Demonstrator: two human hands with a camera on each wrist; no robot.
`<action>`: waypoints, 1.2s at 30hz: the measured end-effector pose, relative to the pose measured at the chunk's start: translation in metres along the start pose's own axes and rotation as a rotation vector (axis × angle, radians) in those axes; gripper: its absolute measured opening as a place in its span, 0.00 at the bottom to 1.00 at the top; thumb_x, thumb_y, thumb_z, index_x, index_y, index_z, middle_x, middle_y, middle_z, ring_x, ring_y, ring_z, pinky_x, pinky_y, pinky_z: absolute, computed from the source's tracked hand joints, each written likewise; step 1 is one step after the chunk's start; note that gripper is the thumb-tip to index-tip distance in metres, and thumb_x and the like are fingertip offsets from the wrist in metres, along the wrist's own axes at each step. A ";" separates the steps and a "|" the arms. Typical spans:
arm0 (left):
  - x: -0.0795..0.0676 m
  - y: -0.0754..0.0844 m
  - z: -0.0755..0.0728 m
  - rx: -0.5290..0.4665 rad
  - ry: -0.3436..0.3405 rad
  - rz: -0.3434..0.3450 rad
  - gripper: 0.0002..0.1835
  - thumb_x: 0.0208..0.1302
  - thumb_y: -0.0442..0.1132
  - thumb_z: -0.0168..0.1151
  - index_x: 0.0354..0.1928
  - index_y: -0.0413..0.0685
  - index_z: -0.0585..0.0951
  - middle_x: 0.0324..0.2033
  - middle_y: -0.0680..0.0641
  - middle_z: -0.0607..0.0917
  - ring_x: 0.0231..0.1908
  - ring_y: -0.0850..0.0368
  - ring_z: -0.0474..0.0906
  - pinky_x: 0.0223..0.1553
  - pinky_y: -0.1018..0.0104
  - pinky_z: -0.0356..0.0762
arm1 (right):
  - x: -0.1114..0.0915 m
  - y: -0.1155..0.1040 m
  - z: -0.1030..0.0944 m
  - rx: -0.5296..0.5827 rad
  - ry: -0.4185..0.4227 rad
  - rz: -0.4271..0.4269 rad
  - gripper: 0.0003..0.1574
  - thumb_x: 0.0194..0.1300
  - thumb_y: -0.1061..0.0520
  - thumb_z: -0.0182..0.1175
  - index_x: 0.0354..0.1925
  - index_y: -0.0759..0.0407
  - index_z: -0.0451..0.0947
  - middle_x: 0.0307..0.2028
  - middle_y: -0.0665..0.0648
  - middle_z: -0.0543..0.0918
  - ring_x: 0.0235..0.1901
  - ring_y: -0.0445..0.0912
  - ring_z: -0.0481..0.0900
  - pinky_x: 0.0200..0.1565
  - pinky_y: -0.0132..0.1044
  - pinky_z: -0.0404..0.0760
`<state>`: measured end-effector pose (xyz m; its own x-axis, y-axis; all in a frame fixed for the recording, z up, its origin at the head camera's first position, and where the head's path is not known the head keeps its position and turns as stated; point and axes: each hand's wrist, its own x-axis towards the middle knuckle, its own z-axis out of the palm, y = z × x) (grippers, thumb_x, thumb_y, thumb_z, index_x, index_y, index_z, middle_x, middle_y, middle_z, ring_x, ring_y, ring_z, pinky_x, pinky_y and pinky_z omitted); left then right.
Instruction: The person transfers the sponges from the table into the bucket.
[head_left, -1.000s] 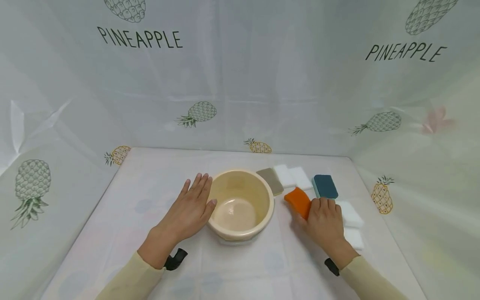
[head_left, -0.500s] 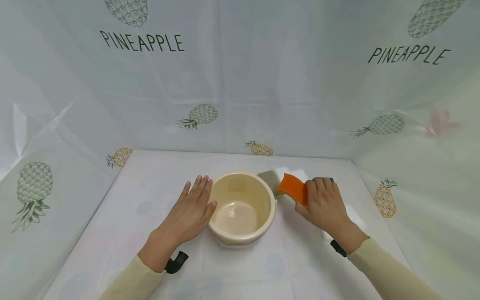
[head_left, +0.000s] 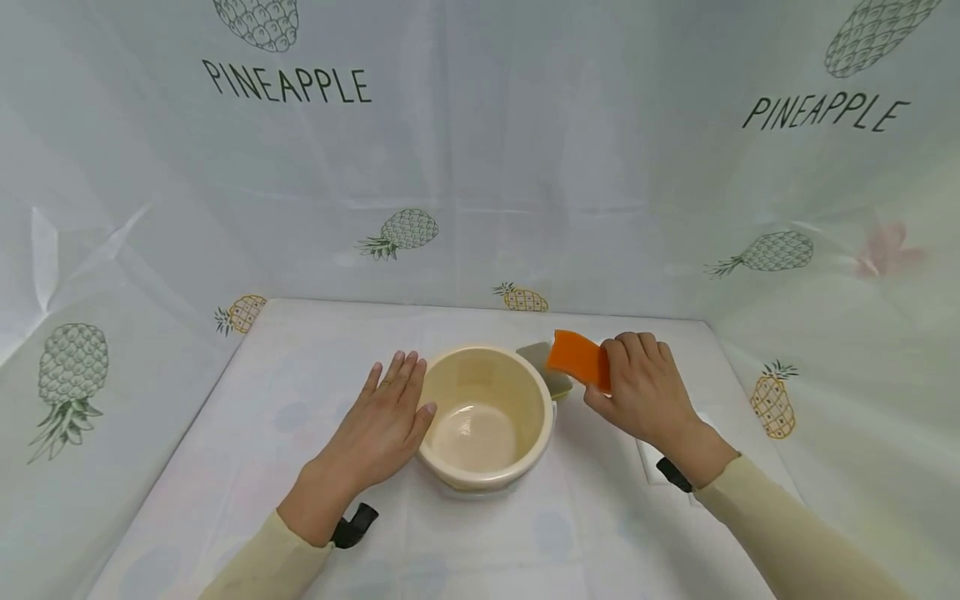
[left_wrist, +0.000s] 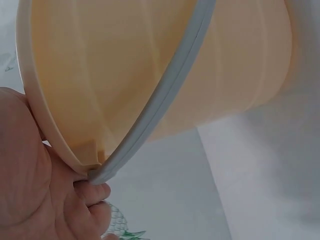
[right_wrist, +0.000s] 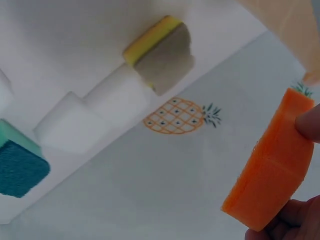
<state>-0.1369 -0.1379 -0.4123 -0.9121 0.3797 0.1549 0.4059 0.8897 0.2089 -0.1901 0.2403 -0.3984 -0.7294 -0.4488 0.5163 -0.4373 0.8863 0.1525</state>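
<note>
A cream plastic bucket (head_left: 480,481) stands upright on the table, its inside visible from above. My left hand (head_left: 375,423) rests on the bucket's left rim with fingers stretched out. In the left wrist view a grey bail handle (left_wrist: 159,95) hangs across the bucket's wall (left_wrist: 245,60), close to the fingers. To the bucket's right, my right hand (head_left: 643,392) pinches an orange sponge (head_left: 579,360) above the table. The right wrist view shows that sponge (right_wrist: 272,170) slightly bent between thumb and fingers.
Beside the bucket's far right side lies a grey-and-yellow sponge (head_left: 536,358). White foam pads (right_wrist: 72,122) and a teal scouring sponge (right_wrist: 22,162) lie near it, mostly hidden by my right hand in the head view. A pineapple-print sheet (head_left: 540,150) hangs behind the table.
My right hand has lifted the orange sponge off the things at right and carried it a little left and away, toward the bucket. The left hand stays on the rim.
</note>
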 end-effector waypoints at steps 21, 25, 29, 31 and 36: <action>-0.002 0.005 -0.003 0.031 0.006 -0.017 0.35 0.77 0.54 0.37 0.75 0.39 0.53 0.76 0.40 0.52 0.77 0.46 0.43 0.76 0.45 0.41 | 0.064 -0.082 -0.018 0.168 -0.194 -0.206 0.25 0.55 0.40 0.52 0.45 0.54 0.73 0.43 0.51 0.74 0.43 0.47 0.66 0.42 0.39 0.64; -0.002 0.004 -0.002 0.028 0.014 -0.014 0.35 0.76 0.54 0.38 0.75 0.39 0.53 0.76 0.39 0.53 0.77 0.45 0.43 0.76 0.45 0.42 | 0.066 -0.094 -0.011 0.172 -0.238 -0.277 0.25 0.56 0.40 0.53 0.46 0.53 0.74 0.43 0.50 0.75 0.43 0.46 0.67 0.42 0.38 0.65; -0.002 0.004 -0.002 0.025 0.022 -0.013 0.34 0.76 0.53 0.39 0.75 0.39 0.54 0.75 0.39 0.54 0.77 0.45 0.44 0.76 0.45 0.43 | 0.067 -0.101 -0.003 0.161 -0.264 -0.326 0.25 0.57 0.39 0.54 0.47 0.52 0.74 0.44 0.50 0.76 0.43 0.46 0.68 0.42 0.37 0.64; -0.002 0.004 -0.002 0.026 0.021 -0.016 0.34 0.76 0.53 0.39 0.75 0.39 0.54 0.76 0.39 0.54 0.77 0.45 0.44 0.76 0.46 0.43 | 0.068 -0.104 0.000 0.152 -0.278 -0.346 0.25 0.57 0.39 0.55 0.47 0.52 0.75 0.44 0.49 0.77 0.43 0.46 0.68 0.41 0.37 0.64; -0.001 0.004 -0.002 0.033 0.017 -0.019 0.35 0.76 0.54 0.39 0.75 0.39 0.54 0.76 0.40 0.53 0.77 0.45 0.44 0.75 0.45 0.44 | 0.070 -0.108 0.007 0.130 -0.344 -0.375 0.26 0.57 0.37 0.57 0.47 0.51 0.75 0.44 0.49 0.76 0.43 0.46 0.68 0.41 0.38 0.64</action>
<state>-0.1343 -0.1357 -0.4095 -0.9182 0.3588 0.1678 0.3864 0.9046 0.1801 -0.1976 0.1121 -0.3846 -0.6310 -0.7637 0.1363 -0.7474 0.6456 0.1570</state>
